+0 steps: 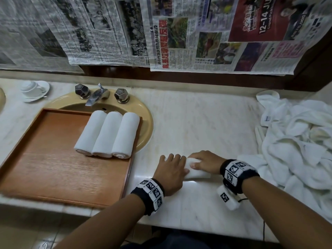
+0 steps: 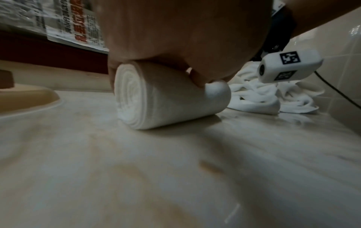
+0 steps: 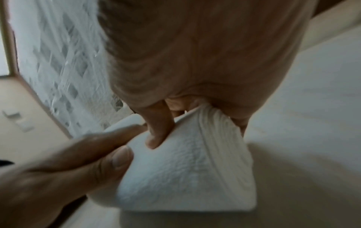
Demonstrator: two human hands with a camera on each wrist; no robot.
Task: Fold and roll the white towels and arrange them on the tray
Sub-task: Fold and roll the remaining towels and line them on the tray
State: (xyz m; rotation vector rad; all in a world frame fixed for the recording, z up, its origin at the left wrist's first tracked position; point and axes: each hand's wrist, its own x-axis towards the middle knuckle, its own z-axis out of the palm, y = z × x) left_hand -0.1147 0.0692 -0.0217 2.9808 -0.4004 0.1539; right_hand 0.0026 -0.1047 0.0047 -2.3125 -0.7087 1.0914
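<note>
A white rolled towel [image 1: 197, 174] lies on the marble counter near its front edge, with both hands on top of it. My left hand [image 1: 170, 169] grips its left end, fingers curled over the top and thumb at the near side. My right hand [image 1: 204, 161] grips the right part, its thumb pressing the cloth. The left wrist view shows the roll [image 2: 156, 98] end-on with its spiral under my palm. In the right wrist view the towel [image 3: 185, 169] sits under my right thumb. The wooden tray [image 1: 53, 159] at the left holds three rolled towels [image 1: 107, 134] side by side at its far right.
A heap of loose white towels [image 1: 296, 141] covers the counter's right end. The tray rests partly over a beige sink [image 1: 145, 126] with a metal faucet [image 1: 97, 95]. A cup and saucer [image 1: 34, 90] stand far left. Newspaper sheets [image 1: 161, 33] cover the wall behind.
</note>
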